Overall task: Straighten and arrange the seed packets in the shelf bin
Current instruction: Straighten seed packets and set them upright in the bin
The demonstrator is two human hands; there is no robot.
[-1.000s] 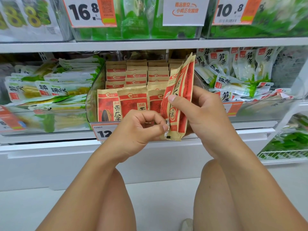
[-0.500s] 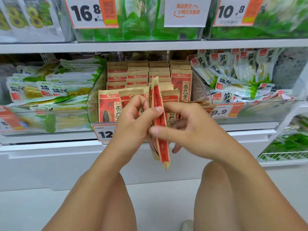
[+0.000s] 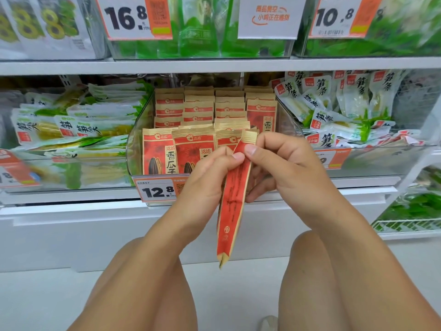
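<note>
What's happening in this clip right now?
A person crouched at a store shelf holds one red seed packet edge-on with both hands, left hand and right hand pinching near its top. It hangs in front of the clear shelf bin, where other seed packets stand in rows.

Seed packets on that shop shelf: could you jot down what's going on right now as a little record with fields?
Held item: one red seed packet, seen edge-on, hanging below the shelf edge
Left hand: pinches the packet near its top
Right hand: pinches the packet's top edge
Bin: clear, mid shelf, holds rows of upright matching packets
Price tag: reads 12.8, on the bin's front
Neighbours: green and white snack packs in the bins either side
Stage: packet out of the bin, not yet put in
</note>
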